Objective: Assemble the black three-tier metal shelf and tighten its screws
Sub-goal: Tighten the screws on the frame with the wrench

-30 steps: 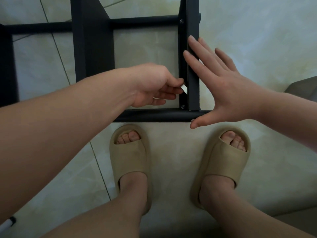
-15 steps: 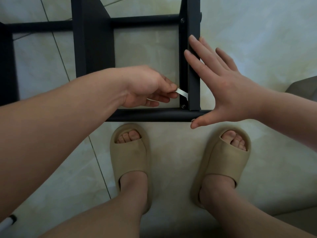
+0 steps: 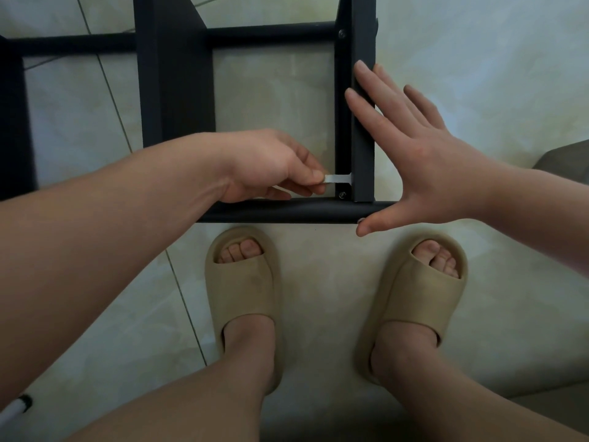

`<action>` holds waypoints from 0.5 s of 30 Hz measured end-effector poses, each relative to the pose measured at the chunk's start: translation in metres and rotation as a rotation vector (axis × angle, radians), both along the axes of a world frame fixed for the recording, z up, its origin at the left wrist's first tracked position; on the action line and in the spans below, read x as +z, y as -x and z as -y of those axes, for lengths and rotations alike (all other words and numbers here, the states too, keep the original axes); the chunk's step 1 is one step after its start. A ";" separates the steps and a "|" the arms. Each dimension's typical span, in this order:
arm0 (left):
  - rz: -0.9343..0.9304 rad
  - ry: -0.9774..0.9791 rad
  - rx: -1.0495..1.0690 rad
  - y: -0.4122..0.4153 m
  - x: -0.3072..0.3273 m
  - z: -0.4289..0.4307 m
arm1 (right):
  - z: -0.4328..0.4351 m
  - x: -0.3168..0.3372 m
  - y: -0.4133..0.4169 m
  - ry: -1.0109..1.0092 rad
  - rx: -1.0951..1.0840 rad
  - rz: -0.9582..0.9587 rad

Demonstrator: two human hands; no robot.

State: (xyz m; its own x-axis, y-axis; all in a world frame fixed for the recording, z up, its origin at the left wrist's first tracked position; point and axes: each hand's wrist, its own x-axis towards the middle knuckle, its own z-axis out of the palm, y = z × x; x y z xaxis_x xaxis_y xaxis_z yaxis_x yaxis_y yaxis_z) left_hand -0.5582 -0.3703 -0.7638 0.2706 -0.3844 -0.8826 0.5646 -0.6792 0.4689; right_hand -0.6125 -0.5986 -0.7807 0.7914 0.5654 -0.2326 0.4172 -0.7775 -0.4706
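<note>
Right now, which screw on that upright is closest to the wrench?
The lower screw, just beneath the wrench pinched by the left hand; the upper screw sits far off by the far crossbar.

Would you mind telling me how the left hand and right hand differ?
The left hand pinches a flat wrench; the right hand holds nothing. The left hand is curled; the right hand is flat, pressing the upright. Both are at the near corner of the shelf.
</note>
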 end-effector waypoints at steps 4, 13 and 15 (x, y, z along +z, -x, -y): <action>0.082 -0.017 -0.096 0.001 0.000 0.000 | 0.000 0.000 0.000 0.001 0.002 -0.002; 0.111 -0.041 -0.234 0.004 0.003 0.004 | 0.001 0.000 0.000 0.000 0.003 0.003; 0.170 -0.068 -0.278 0.001 0.005 0.005 | 0.001 0.000 0.000 0.005 0.005 -0.001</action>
State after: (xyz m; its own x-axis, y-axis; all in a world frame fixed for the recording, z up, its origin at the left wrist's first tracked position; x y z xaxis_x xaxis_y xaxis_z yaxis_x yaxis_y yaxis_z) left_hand -0.5591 -0.3756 -0.7591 0.3092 -0.4058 -0.8601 0.2706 -0.8295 0.4886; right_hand -0.6124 -0.5991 -0.7808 0.7885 0.5679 -0.2361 0.4203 -0.7778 -0.4673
